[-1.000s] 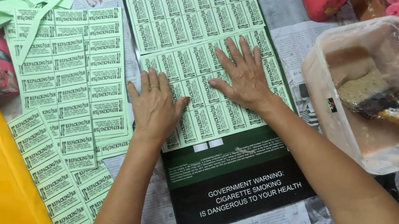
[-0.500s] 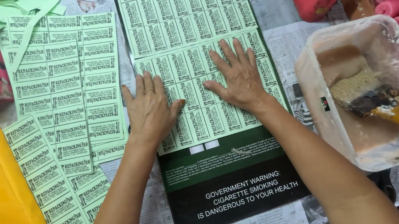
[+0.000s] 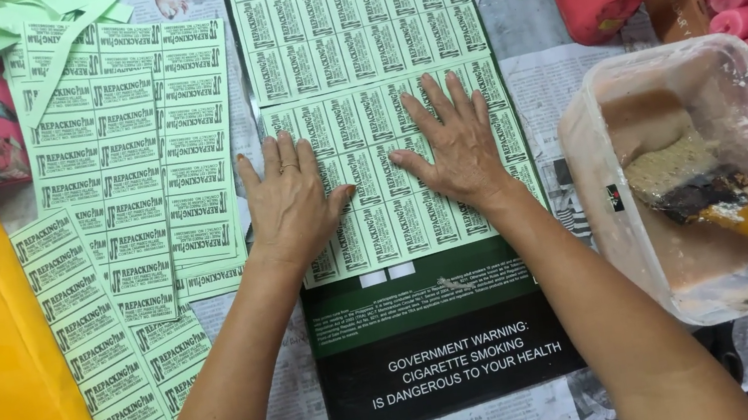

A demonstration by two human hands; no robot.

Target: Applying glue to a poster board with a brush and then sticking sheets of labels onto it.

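Green label sheet (image 3: 389, 177) lies directly under both flat, open palms, left hand (image 3: 289, 204) on its edge, right hand (image 3: 455, 151) mid-sheet (long axis crosswise).

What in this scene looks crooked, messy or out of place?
The loose green label sheets left of the left hand overlap unevenly, and one strip lies tilted. The plastic tub is smeared with paste, a brush lying inside. The sheet under both hands lies straight.
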